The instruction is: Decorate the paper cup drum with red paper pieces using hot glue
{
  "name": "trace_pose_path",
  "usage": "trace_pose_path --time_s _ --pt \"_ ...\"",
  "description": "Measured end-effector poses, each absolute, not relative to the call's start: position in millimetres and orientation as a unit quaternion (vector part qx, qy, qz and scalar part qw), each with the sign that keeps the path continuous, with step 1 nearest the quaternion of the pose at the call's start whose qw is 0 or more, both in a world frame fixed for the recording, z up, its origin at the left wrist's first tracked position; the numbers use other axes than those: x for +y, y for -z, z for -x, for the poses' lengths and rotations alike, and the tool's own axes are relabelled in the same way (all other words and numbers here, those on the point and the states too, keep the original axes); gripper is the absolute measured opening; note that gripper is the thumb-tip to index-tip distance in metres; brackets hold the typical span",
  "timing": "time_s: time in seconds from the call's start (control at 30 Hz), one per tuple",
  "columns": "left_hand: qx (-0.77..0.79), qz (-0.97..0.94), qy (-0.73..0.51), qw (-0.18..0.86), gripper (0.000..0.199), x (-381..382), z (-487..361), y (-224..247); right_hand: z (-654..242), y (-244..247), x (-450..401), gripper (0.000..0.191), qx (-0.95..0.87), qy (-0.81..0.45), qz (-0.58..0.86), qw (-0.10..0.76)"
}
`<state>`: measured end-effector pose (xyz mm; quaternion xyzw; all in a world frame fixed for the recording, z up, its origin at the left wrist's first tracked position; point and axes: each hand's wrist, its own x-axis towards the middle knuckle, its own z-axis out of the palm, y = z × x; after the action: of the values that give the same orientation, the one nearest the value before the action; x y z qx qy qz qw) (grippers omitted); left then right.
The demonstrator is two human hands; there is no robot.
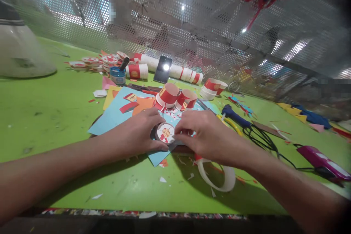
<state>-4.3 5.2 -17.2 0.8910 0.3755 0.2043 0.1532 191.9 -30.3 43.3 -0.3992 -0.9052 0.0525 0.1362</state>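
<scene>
- Head view: round white disc patterned red and gold [166, 133], over light-blue paper [111, 117] on lime-green bench [82, 186].
- Left hand [144, 129]: thumb and fingers curved around disc's left edge.
- Right hand [205, 133]: fingertips bunched at its right edge; cannot tell what they pinch.

There I had both forearms [68, 161] slanting inward, left hand [144, 129] curled in a C-shaped grip, right hand [207, 131] arched, fingers [188, 117] bent!
</scene>
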Motion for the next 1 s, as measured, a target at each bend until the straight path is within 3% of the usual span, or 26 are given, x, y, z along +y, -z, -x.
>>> trace_pose_path --time_s 0.23,0.7,1.0 --pt "0.335 -0.906 -0.222 0.135 0.025 4.0 1.5 17.0 -182.3 -30.5 -21.0 0.012 -0.93 -0.022 0.361 0.063" --pt "0.357 -0.901 -0.205 0.137 0.024 7.1 1.5 20.2 -176.7 -21.4 -17.3 0.017 -0.954 0.011 0.3 0.008" --pt "0.368 -0.9 -0.179 0.149 0.027 3.9 0.1 14.1 -177.1 -26.2 -15.4 0.018 -0.964 -0.018 0.265 0.021"
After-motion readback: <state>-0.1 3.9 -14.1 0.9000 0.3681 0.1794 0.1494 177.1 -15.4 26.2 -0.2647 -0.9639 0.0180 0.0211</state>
